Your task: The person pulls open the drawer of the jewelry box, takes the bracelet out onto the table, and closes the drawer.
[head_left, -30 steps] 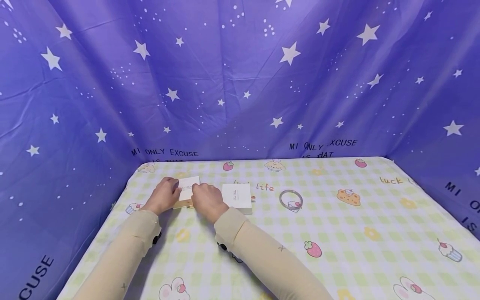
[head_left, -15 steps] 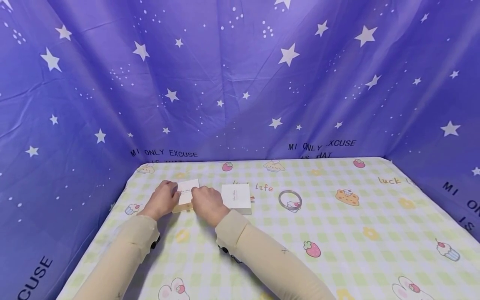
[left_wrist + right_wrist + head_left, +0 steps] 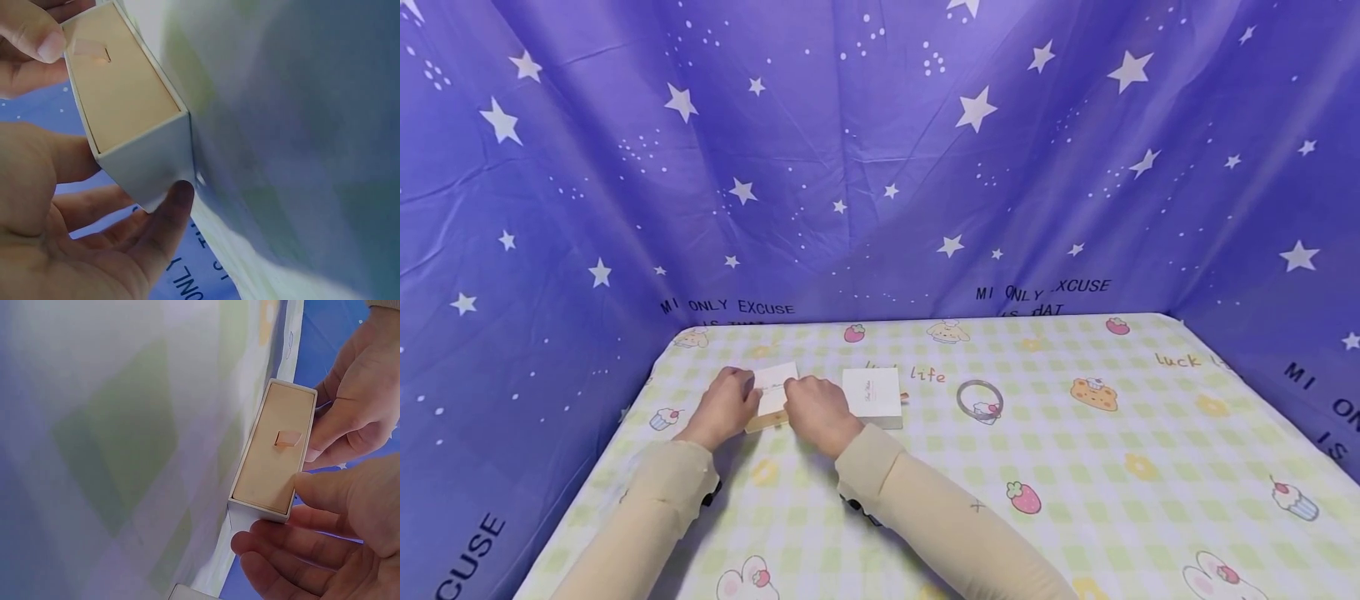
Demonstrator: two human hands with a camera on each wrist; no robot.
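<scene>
A small white drawer-style gift box (image 3: 775, 388) with fine printing on top rests on the cloth, gripped from both sides. My left hand (image 3: 724, 408) holds its left end; in the left wrist view the thumb and fingers (image 3: 175, 215) bend about that end. On the opposite end, my right hand (image 3: 823, 415) has its thumb on the top edge and curled fingers at the side. The tan drawer front (image 3: 269, 469) faces me and sits flush in the sleeve. A short ribbon tab (image 3: 289, 438) sticks out of its slot.
Just right of my right hand stands a second white gift box (image 3: 874, 393), a tab showing at its right side. Further right lies a thin grey ring (image 3: 959, 403), like a bangle. A checked cloth (image 3: 940, 467) covers the table; starry purple curtains (image 3: 850, 167) enclose it.
The gripped box has slid slightly toward me with both hands on it, and its front edge sits lower in the view. The second box and the ring stay put.
</scene>
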